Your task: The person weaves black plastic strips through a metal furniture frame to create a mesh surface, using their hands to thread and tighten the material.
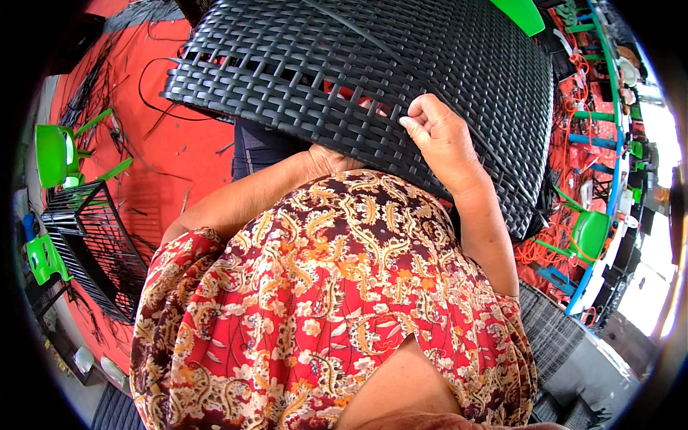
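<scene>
A large black woven panel, made of flat plastic strands, lies across my lap. Along its near left part runs a gap in the weave, with red showing through. My right hand is above the panel at the gap's right end, thumb and fingers curled together in a pinch. Whatever is between the fingertips is too small to make out. My left hand reaches beneath the panel's near edge, its fingers hidden by the weave. A loose black strand loops out past the panel's left corner.
Red flooring on the left carries scattered black strand scraps. Green plastic chairs and a black slatted frame stand there. To the right are another green seat, a blue-green pole and tangled orange cords.
</scene>
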Demonstrator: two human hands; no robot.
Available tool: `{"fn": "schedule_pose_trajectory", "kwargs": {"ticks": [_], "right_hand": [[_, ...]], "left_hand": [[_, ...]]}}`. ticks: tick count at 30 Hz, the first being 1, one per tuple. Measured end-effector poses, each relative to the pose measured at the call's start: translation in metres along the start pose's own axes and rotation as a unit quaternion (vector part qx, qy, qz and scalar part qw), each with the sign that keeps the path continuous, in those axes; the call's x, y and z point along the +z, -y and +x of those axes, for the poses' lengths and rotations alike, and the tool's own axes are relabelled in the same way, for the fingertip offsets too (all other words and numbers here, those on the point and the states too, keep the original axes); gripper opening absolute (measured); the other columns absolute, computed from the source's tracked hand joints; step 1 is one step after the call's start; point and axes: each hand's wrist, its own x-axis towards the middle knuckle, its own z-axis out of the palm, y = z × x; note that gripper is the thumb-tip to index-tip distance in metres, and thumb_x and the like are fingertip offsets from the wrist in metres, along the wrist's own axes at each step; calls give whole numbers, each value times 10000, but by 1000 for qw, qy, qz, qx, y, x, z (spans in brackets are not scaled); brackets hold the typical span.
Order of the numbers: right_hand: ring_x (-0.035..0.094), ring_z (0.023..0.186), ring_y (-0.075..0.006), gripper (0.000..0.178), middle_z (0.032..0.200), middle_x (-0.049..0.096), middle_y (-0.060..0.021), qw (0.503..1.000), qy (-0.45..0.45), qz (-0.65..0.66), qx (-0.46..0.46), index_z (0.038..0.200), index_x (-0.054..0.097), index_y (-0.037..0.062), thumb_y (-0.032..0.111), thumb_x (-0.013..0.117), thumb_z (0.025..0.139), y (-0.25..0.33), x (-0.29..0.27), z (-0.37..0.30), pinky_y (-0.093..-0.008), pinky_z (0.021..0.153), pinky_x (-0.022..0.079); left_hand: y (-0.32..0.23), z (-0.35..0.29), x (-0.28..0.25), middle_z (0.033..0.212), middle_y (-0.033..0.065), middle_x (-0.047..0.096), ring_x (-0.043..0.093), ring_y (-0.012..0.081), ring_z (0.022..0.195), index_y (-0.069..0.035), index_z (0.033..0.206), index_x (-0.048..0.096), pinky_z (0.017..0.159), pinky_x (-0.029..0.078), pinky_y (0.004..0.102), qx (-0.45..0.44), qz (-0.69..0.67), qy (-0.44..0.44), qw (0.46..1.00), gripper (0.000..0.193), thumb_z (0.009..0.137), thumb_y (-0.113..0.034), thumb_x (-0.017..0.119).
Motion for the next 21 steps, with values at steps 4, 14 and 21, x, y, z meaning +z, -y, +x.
{"fn": "schedule_pose_trajectory", "kwargs": {"ticks": [4, 14, 21], "right_hand": [[593, 756, -250, 167, 864, 577, -86, 993, -42, -75, -86, 933, 587, 53, 110, 663, 795, 3, 1, 2, -335, 676, 488], [605, 782, -239, 91, 846, 586, -73, 985, 14, -34, -171, 858, 637, 58, 71, 666, 773, 6, 16, 26, -320, 672, 490], [509, 600, -63, 94, 747, 594, -5, 974, 112, 197, 8, 903, 611, 20, 80, 639, 835, 34, 27, 42, -216, 568, 450]], "left_hand": [[-2, -3, -1, 1136, 75, 598, 552, 205, 1083, -83, 1163, 541, 946, 461, 398, -16, -204, -22, 979, 375, 958, -359, 393], [19, 4, 53, 954, 41, 639, 630, 163, 842, -97, 1037, 599, 758, 539, 334, 75, 119, -137, 980, 281, 862, -316, 601], [29, 3, 69, 829, 19, 602, 613, 157, 753, -93, 787, 545, 670, 537, 316, 94, 166, -135, 972, 237, 852, -316, 588]]}}
